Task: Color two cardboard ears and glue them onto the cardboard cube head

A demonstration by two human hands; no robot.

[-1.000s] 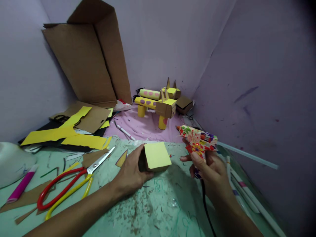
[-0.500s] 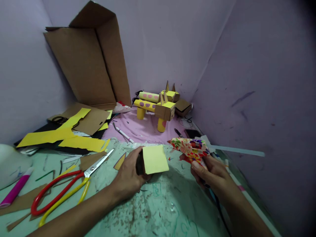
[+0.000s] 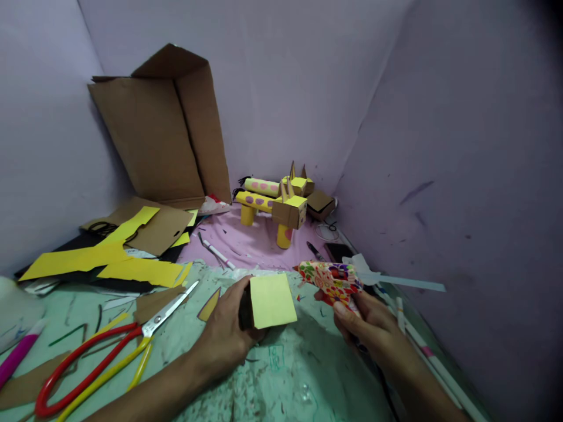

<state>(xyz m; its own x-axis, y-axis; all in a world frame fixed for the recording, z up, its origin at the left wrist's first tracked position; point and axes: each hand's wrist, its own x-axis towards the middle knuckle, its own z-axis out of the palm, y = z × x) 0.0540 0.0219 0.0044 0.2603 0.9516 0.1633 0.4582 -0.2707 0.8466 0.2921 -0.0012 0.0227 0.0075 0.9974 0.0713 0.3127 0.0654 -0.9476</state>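
My left hand is wrapped round a small cardboard box with a pale yellow square face turned up towards me. Its darker left side is partly hidden by my fingers. My right hand grips the handle of a glue gun with a floral pattern. The gun's nozzle points left, a short gap from the box's upper right corner, and a long translucent glue stick sticks out of its back. Left of my left hand lie scissors with red and yellow handles, blades apart.
Two yellow spotted paper animals with cardboard box heads stand on pink cloth. Yellow paper strips lie over cardboard and black sheets at left. A tall cardboard piece leans against the wall. A magenta marker lies at far left.
The view has tilted up a little, so everything sits lower in the picture. Both hands keep their holds, with the glue gun at nearly the same distance from the box.
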